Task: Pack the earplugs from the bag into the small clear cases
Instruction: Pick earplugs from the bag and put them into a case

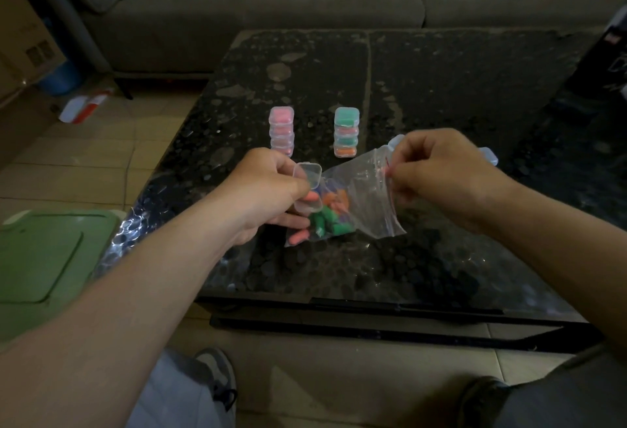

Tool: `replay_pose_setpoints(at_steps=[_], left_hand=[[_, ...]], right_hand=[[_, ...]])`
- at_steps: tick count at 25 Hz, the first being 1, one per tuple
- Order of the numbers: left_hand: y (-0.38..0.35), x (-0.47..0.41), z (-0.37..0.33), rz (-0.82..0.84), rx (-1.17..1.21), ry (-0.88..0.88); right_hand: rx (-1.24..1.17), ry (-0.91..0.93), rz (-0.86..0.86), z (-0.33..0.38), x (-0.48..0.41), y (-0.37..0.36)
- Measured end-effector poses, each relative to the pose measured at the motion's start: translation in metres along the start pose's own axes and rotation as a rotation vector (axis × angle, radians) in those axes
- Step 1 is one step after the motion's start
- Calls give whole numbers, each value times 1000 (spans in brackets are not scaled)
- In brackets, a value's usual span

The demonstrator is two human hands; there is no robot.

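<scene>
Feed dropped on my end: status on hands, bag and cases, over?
Left hand grips an open clear case. Right hand pinches the bag at its top edge; earplugs inside. Two stacks of filled cases behind, nothing blocking.

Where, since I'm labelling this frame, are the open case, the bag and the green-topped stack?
open case (pixel 309 173): head view, on its raised lid.
bag (pixel 364 190): head view, on its clear middle panel.
green-topped stack (pixel 346 117): head view, on its top case.
</scene>
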State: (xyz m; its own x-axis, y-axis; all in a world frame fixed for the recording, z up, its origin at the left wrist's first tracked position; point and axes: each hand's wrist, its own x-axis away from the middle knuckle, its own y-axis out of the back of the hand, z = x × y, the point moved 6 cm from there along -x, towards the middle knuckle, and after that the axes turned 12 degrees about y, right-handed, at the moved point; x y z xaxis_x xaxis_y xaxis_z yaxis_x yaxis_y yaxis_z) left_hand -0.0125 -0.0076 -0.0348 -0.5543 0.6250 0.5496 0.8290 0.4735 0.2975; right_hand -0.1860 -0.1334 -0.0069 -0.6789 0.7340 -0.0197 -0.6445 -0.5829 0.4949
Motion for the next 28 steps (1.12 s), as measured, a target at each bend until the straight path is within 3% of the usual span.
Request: replay_pose_setpoints(at_steps=[2, 4, 6, 10, 19, 28], left_hand=[[-1, 2, -5, -3, 18, -48], [-4, 5, -8, 6, 33, -82], [-8, 9, -10, 43, 60, -108], [-17, 18, -14, 141, 170, -134], [-18, 24, -16, 221, 263, -122], [-11, 25, -18, 231, 314, -138]], right_hand=[[132, 105, -216, 5, 0, 16], [252, 314, -310, 21, 6, 22], [230, 464, -241, 32, 13, 14], [198, 569, -42, 31, 20, -16], [129, 600, -36, 26, 17, -31], [283, 655, -96, 37, 22, -25]])
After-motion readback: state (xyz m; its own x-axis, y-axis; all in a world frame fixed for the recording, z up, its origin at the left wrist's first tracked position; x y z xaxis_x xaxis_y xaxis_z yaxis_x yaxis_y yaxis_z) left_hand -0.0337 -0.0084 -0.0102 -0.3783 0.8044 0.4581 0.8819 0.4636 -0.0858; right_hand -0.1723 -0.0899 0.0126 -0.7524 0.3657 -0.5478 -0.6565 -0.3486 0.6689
